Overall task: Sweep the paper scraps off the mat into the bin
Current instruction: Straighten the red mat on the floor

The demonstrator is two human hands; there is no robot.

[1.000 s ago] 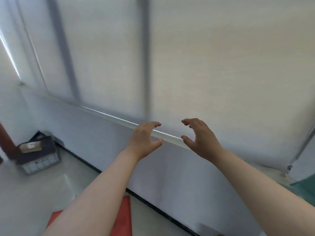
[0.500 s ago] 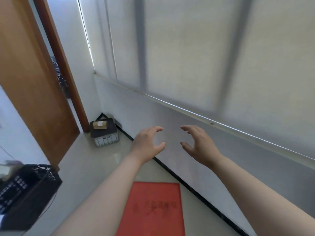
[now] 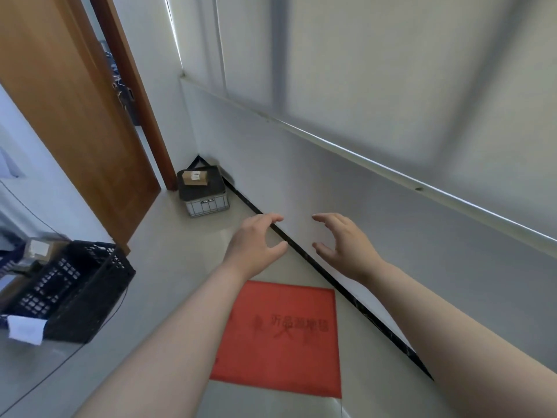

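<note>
A red mat [image 3: 283, 339] with faint printed characters lies on the pale floor beside the wall. I cannot make out any paper scraps on it. My left hand [image 3: 256, 245] is raised above the mat's far edge, fingers curved and apart, holding nothing. My right hand [image 3: 343, 242] is level with it to the right, in front of the wall, also spread and holding nothing. No bin or broom can be told for certain in view.
A black plastic crate [image 3: 69, 291] with boxes stands at the left. A grey crate [image 3: 205, 191] with a small cardboard box on its lid sits in the far corner. A brown door [image 3: 75, 116] stands open at the left. A black skirting strip [image 3: 331, 279] runs along the wall.
The view has swung down and left, from the blinds to the floor, so the mat, the door and both crates now show. Both hands stay raised and spread.
</note>
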